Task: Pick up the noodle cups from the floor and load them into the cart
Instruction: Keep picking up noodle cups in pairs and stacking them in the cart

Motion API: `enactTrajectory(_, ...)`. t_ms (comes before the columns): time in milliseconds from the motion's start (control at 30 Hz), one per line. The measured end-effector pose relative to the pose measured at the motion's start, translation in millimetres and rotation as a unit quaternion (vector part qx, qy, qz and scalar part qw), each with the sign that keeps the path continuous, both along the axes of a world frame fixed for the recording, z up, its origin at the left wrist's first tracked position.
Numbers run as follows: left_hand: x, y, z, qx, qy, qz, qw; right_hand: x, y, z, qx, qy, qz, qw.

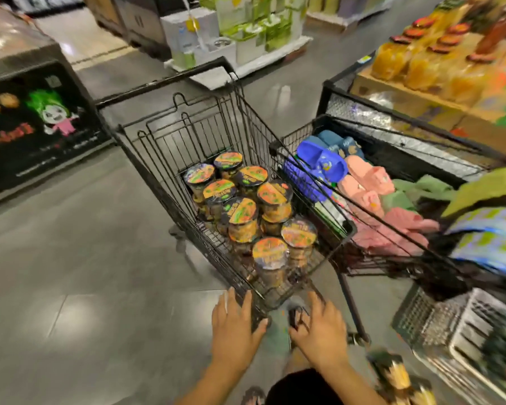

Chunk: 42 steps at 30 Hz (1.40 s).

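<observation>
I'm between cups, I think: my hands are down at the near end of the cart with nothing in them that I can make out. My left hand is spread flat, fingers straight and thumb out, its fingertips touching the wire of that near end. My right hand is just beside it, fingers splayed and blurred; there is something dark under the thumb, and I cannot tell whether I'm pinching it, gripping a wire, or only resting there. The noodle cups loaded so far stand upright in the basket, packed close together from the middle towards the near right corner, orange lids up, and some seem to sit on top of others. The floor to the left shows no cups. At the near right, low beside my right arm, lies a blurred orange-and-dark heap, which I take to be the cups left to collect. On the right, touching the cart, is a second basket of slippers. So next I would reach my right hand down and back to that heap, close round one cup below its lid, lift it over the near rim, and set it upright in the bare far left part of the basket.
</observation>
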State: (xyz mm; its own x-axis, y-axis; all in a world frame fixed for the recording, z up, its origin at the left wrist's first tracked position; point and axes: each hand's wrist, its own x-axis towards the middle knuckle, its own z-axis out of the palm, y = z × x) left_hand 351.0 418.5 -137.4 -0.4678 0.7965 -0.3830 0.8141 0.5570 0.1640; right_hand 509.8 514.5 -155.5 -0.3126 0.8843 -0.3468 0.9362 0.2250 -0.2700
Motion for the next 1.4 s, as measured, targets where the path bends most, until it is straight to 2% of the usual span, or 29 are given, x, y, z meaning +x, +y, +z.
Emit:
enactTrajectory(133, 24.8, -23.2, 4.5, -0.016, -0.011, -0.058, 0.998, 46.9, -36.9, -2.0, -0.034, -0.055, -0.049, 0.997)
enactTrajectory(400, 89.1, -16.4, 1.5, -0.023, -0.018, -0.187, 0.982, 141.9, -99.9, -1.7, -0.064, -0.069, -0.2, 0.975)
enactTrajectory(500, 124.4, -16.5, -4.3, -0.047, -0.017, -0.255, 0.966, 182.5, -131.0, -7.4, -0.109, -0.063, -0.268, 0.955)
enactTrajectory(633, 181.5, -28.3, -19.4, -0.096, 0.007, -0.364, 0.926, 246.4, -181.4, -6.7, -0.122, -0.071, -0.349, 0.926)
enactTrajectory(833, 284.0, -43.5, -24.5, -0.116, 0.023, -0.449, 0.886, 350.6, -256.6, -14.0, -0.173, -0.053, -0.478, 0.859)
enactTrajectory(1067, 407.7, -78.1, -23.2, -0.148, 0.035, -0.51, 0.847, 475.1, -313.8, -21.7, -0.207, -0.034, -0.522, 0.827)
enactTrajectory(1233, 478.4, -94.4, -30.3, -0.119, 0.055, -0.526, 0.841, 553.8, -330.8, -36.6, -0.228, -0.035, -0.526, 0.818)
enactTrajectory(1333, 506.6, -98.6, -51.9, -0.188, 0.054, -0.509, 0.838, 591.0, -337.9, -65.6, -0.245, -0.049, -0.518, 0.818)
enactTrajectory(1400, 524.4, -94.8, -65.9, -0.189, 0.056, -0.508, 0.839, 610.7, -344.3, -102.9, -0.264, -0.071, -0.515, 0.812)
